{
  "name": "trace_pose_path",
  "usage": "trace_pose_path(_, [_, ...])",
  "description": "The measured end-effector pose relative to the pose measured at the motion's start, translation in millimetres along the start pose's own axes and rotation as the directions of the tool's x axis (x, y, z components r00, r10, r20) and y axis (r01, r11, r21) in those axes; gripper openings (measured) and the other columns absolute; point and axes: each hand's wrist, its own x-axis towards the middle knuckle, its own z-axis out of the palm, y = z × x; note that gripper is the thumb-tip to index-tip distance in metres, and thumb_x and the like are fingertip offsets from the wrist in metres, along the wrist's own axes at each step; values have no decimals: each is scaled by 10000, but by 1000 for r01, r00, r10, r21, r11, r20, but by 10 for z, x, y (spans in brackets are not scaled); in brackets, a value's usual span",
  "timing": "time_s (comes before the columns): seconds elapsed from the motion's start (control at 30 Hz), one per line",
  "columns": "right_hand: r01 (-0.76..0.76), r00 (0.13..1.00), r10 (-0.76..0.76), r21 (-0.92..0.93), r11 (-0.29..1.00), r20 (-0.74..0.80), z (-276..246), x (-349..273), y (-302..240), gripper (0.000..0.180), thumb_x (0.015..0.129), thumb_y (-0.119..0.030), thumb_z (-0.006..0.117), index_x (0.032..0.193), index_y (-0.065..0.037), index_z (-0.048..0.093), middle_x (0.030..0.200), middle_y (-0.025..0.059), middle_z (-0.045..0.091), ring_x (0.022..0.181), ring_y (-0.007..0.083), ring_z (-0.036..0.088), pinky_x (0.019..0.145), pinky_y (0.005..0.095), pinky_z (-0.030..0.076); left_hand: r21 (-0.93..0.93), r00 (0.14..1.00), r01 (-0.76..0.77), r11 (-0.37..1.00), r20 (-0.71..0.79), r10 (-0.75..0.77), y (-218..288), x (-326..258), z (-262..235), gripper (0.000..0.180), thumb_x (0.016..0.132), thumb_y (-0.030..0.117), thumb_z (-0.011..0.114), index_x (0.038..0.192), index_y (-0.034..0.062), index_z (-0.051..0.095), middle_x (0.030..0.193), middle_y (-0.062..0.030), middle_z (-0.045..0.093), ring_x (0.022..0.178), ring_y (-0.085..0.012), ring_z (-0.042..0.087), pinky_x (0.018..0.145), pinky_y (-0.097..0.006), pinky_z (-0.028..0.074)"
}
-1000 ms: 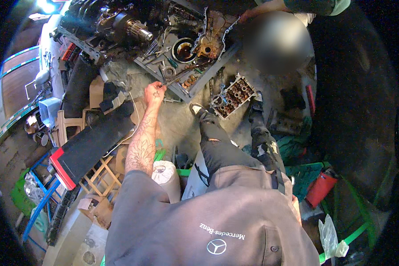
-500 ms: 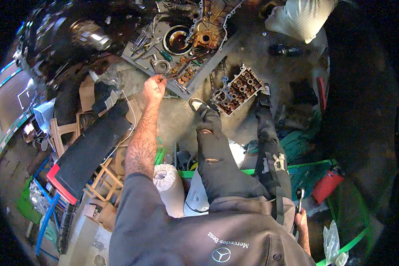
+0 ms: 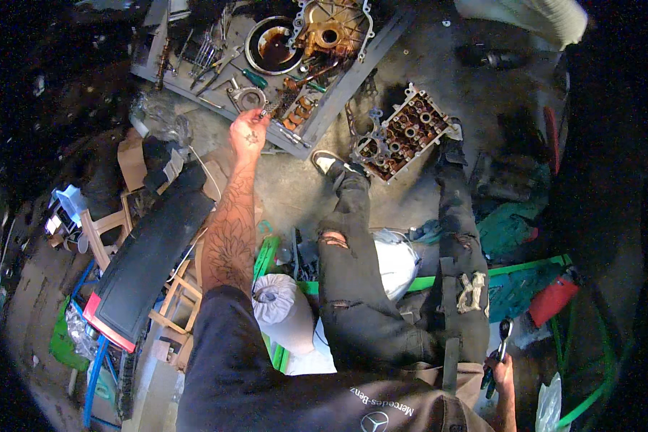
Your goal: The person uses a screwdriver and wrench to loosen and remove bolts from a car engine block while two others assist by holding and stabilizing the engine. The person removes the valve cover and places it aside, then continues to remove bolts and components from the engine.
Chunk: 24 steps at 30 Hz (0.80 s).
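Observation:
My left hand (image 3: pixel 249 134) reaches over the near edge of a grey metal bench (image 3: pixel 219 104). Its fingertips are pinched together, and a small dark metal piece shows at them, too small to name. Just beyond lies a round metal housing (image 3: pixel 250 98) with a bore through its middle. My right hand (image 3: pixel 504 374) hangs low beside my right leg, closed round a ratchet (image 3: pixel 506 330) whose head points up. A cylinder head (image 3: pixel 408 135), oily brown inside, rests on the floor by my feet, with a light metal piece (image 3: pixel 371 144) on its left end.
On the bench lie a round black-rimmed pan (image 3: pixel 274 46) with dark oil, an engine cover (image 3: pixel 338 32), a green-handled screwdriver (image 3: pixel 254 78) and several loose tools. To my left are a long black panel (image 3: pixel 155 248) and wooden frames (image 3: pixel 176 306). A white sack (image 3: pixel 284 306) stands near green rails.
The view has shifted, so the bench sits higher and further left. My left hand stays pinched by the round housing. My right hand still grips the ratchet, now showing more fully.

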Motion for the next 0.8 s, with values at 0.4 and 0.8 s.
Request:
trace_pose_path(0.4, [-94, 994, 79, 207, 974, 79, 104, 185, -269, 94, 781, 4, 488, 865, -37, 478, 703, 97, 564, 545, 234, 575, 475, 385, 499, -8, 997, 64, 998, -39, -65, -304, 259, 669, 295, 708, 264, 722, 959, 113, 681, 810, -92, 667, 761, -263, 642, 669, -356, 485])
trace_pose_path(0.8, [-39, 992, 30, 66, 997, 124, 91, 243, -230, 77, 797, -54, 475, 870, -60, 498, 673, 50, 529, 548, 174, 501, 492, 306, 438, -14, 997, -37, 999, -71, 36, -629, 616, 1106, 329, 707, 248, 715, 990, 83, 679, 970, -157, 652, 858, -322, 632, 783, -375, 474])
